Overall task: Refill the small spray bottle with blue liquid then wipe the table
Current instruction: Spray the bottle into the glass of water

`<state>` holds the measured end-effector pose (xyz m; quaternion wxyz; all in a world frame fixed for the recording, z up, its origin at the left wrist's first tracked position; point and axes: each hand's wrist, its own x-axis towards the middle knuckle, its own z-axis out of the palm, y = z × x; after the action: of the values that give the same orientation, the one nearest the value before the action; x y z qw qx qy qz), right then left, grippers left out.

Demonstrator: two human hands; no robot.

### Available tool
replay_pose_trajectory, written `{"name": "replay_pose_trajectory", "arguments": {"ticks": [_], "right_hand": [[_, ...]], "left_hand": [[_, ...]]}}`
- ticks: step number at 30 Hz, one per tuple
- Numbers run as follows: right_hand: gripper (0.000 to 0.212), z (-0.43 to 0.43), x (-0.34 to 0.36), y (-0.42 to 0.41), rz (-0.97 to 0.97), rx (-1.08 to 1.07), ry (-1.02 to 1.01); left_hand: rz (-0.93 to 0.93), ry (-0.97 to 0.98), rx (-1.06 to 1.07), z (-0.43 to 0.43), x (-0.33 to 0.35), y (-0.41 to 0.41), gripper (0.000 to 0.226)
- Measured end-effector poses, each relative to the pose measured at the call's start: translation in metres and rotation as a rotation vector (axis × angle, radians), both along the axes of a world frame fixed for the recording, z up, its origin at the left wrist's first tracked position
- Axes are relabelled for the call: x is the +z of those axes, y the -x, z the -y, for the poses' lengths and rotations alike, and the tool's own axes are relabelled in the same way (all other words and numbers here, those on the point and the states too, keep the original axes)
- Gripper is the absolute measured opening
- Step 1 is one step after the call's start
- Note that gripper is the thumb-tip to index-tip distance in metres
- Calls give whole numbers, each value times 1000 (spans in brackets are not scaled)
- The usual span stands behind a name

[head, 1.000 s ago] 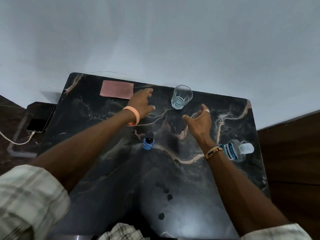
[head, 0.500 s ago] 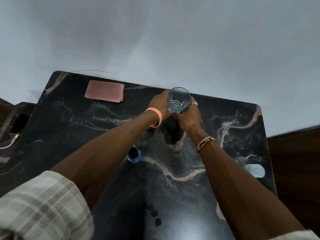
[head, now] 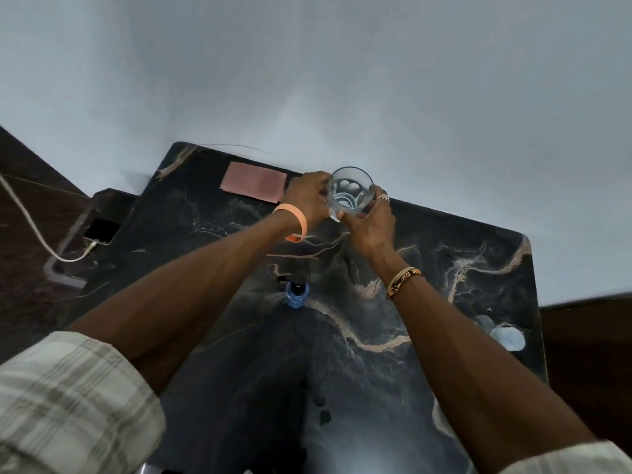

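The small spray bottle (head: 297,296) stands on the table (head: 455,278), perhaps uncapped, while the left hand (head: 306,196) and right hand (head: 369,224) together clasp the glass (head: 349,193) near the far edge, so refilling is in hand and next calls for a steady carry to the bottle.

Tabletop (head: 444,268): dark stone look, black with tan veins, polished and glossy, with a sheen near the front edge.
Glass (head: 350,189): clear glass, smooth and shiny.
Cloth (head: 253,181): pink fabric, matt.
Small spray bottle (head: 297,295): translucent blue plastic with a dark top.
Larger bottle (head: 506,336): pale cap, plastic by its look; body too blurred to tell.
Wristband (head: 301,222): orange, smooth, rubbery, matt.
Bracelet (head: 403,278): woven thread, tan and black.
Ring (head: 383,196): bright metal.
Sleeve (head: 68,398): woven check cloth, soft and matt.
Wall (head: 342,80): pale paint, matt.
Phone (head: 101,230): dark glossy screen.
Cable (head: 30,217): white, smooth.
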<state>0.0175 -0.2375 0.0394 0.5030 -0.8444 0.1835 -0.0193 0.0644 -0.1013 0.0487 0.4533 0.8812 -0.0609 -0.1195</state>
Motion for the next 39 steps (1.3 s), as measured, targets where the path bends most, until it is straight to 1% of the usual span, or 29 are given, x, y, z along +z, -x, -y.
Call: {"name": "replay_pose_trajectory", "arguments": {"ticks": [2, 4, 6, 8, 10, 12, 15, 21, 28, 31, 37, 39], "right_hand": [[64, -23, 18, 2, 17, 44, -3], [64, -47, 32, 3, 37, 86, -4], [66, -75, 44, 7, 30, 140, -2], [70, -104, 50, 14, 12, 201, 26], [67, -130, 49, 25, -11, 257, 39], [62, -153, 42, 42, -44, 302, 27], [67, -177, 28, 71, -64, 345, 9], [61, -192, -9, 116, -133, 420, 66], [62, -192, -30, 133, -149, 440, 94], [66, -190, -36, 136, -170, 471, 102], [64, -186, -41, 140, -154, 497, 93], [70, -186, -41, 141, -163, 514, 104]], "left_hand": [[3, 28, 61, -25, 19, 10, 44], [59, 37, 117, -48, 35, 21, 35], [164, -33, 188, -76, 49, 39, 28], [208, -57, 250, -104, 57, 60, 32], [183, -21, 305, -130, 56, 81, 38], [159, -28, 359, -153, 49, 103, 40], [110, -42, 427, -176, 29, 134, 42], [5, 41, 522, -188, -17, 185, 46], [-53, 55, 553, -184, -42, 205, 48], [-88, 61, 542, -185, -49, 210, 50], [-101, 68, 544, -184, -54, 215, 55], [-122, 55, 544, -182, -54, 215, 59]]}}
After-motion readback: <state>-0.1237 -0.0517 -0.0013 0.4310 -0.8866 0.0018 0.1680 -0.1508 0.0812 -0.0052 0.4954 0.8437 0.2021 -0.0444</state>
